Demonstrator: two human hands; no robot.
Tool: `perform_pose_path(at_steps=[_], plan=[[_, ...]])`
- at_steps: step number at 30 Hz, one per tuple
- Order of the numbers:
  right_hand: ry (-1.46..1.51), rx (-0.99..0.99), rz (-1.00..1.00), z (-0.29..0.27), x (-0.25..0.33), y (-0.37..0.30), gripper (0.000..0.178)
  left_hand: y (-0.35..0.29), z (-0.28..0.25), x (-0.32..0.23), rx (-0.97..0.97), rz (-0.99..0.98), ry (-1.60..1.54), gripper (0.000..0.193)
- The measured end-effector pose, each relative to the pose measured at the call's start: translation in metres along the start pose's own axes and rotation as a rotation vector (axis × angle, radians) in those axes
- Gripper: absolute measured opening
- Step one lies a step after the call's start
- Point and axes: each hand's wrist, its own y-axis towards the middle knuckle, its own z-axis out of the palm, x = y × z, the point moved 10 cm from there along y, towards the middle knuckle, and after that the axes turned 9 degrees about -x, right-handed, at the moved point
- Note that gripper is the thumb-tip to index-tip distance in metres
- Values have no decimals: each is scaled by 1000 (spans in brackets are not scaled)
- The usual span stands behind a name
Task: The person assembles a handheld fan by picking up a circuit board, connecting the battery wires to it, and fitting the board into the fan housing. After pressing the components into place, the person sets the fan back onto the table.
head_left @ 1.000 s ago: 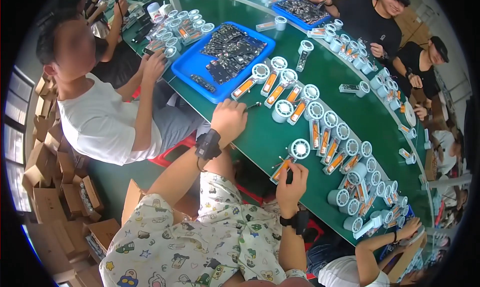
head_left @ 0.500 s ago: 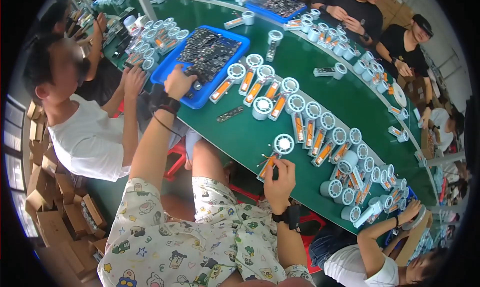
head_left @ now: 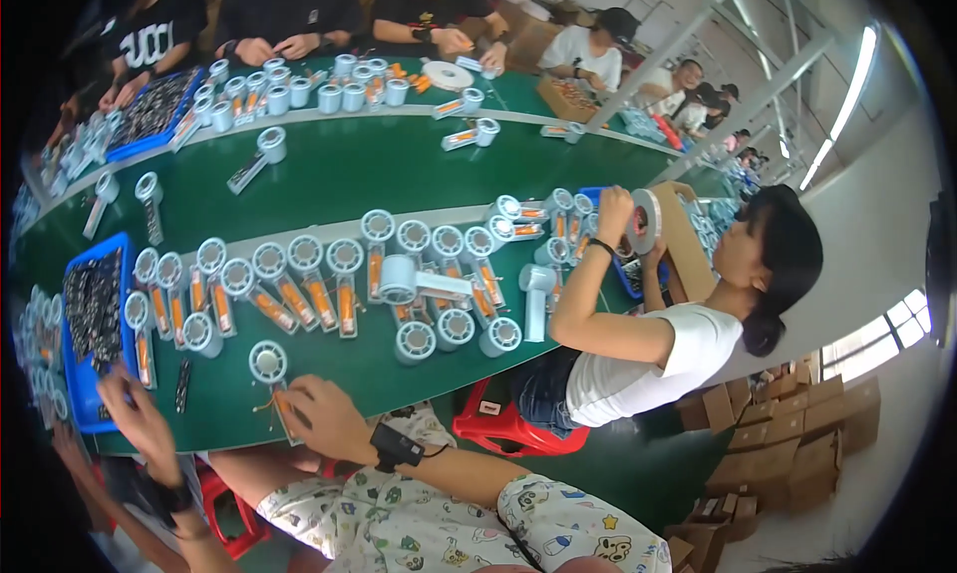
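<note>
My right hand (head_left: pixel 327 419) is closed around the handle of a pale blue handheld fan (head_left: pixel 268 362) lying on the table before me. The fan's round head points away from me, and thin wires stick out beside its handle. Over the near end of a blue tray (head_left: pixel 126 264) is my left hand (head_left: pixel 140 418), fingers curled together at the tips; whatever they pinch is too small to make out. Dark circuit boards (head_left: pixel 95 309) fill much of that tray. One loose circuit board (head_left: pixel 182 384) rests on the green table between the tray and the fan.
Several handheld fans with orange cells (head_left: pixel 304 284) stand in a row beyond my hands. A co-worker in a white shirt (head_left: pixel 638 364) sits at my right, holding a round white reel (head_left: pixel 645 222). Others work across the green table (head_left: pixel 369 164). A red stool (head_left: pixel 518 423) stands below the edge.
My view has swung to the right. My left hand has drawn back from the tray's middle to its near end. My right hand remains on the same fan.
</note>
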Motion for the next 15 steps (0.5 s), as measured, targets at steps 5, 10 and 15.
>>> perform_pose_path(at_steps=[5,10,15], plan=[[43,-41,-2,-2,2,3,23,-101,67,-113,350,-11,-272,20],[37,-35,-3,0,-4,5,21,-129,86,-125,417,-158,-364,19],[20,58,64,6,3,0,21,-159,100,-64,331,-552,-502,23]])
